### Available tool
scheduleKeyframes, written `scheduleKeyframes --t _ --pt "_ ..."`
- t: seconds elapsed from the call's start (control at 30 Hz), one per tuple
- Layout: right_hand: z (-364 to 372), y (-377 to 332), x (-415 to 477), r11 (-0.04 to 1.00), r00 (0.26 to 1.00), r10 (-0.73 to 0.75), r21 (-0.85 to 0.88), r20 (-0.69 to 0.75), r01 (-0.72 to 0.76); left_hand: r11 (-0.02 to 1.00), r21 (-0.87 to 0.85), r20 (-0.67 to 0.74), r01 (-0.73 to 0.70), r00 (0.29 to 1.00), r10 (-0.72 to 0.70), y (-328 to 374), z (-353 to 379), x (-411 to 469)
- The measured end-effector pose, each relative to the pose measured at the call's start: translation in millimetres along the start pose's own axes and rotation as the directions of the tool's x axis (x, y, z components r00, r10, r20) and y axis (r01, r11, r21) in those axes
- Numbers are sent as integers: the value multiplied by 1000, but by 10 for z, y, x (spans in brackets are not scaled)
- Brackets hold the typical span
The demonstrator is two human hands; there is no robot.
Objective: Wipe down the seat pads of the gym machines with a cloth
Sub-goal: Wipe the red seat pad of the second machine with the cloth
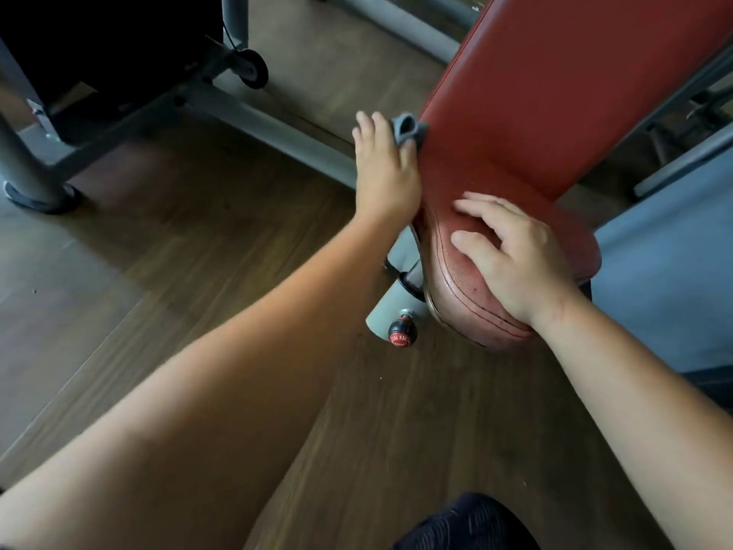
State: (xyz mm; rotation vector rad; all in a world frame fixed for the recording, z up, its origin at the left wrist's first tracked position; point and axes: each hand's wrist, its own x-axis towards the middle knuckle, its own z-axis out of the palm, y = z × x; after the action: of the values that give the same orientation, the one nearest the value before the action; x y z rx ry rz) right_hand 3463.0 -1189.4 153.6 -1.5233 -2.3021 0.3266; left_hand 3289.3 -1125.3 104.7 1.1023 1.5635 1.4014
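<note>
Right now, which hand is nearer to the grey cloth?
Left. The left hand holds the grey cloth against the edge of the red back pad; the right hand rests on the seat pad, apart from it.

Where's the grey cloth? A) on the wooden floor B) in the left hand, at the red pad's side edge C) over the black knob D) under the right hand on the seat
B: the left hand holds the bunched grey cloth against the red vinyl back pad edge; the right hand rests bare on the worn seat pad.
</note>
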Motion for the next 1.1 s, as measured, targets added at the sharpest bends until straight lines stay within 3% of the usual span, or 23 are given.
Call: scheduleKeyframes --t 0.1,0.23,0.37,0.53,0.7,0.83,0.97,1.03,1.1 --pt "4 -22 -1 1000 1000 11 -4 -5 -11 995 -60 -1 84 996 -84 68 -48 -93" --pt "9 -35 2 1000 1000 7 1 -4 -7 976 -217 89 27 996 -8 -9 13 -1093" --pt "-2 -56 -7 1000 1000 22 -18 -7 -22 927 -360 161 104 986 -49 -9 -73 -1505" --pt "-25 -98 -26 999 999 39 -3 10 -39 950 -300 202 89 979 -28 -19 -185 -1549" --pt "-35 -63 -32 998 998 61 16 1 -61 985 -169 112 36 994 -17 13 -377 -1200" --pt "-18 -62 -42 997 997 72 3 10 -72 994 -97 122 55 992 -43 120 -463 -1030" --pt "-174 -231 -47 981 974 164 -127 156 -144 990 -19 160 141 978 -136 607 -500 -929" --pt "-397 -430 -33 959 952 280 3 127 -282 978 -23 181 207 963 -199 965 -532 -911" --pt "-727 -644 27 884 913 406 238 39 -403 968 -28 198 251 950 -240 1347 -567 -923"
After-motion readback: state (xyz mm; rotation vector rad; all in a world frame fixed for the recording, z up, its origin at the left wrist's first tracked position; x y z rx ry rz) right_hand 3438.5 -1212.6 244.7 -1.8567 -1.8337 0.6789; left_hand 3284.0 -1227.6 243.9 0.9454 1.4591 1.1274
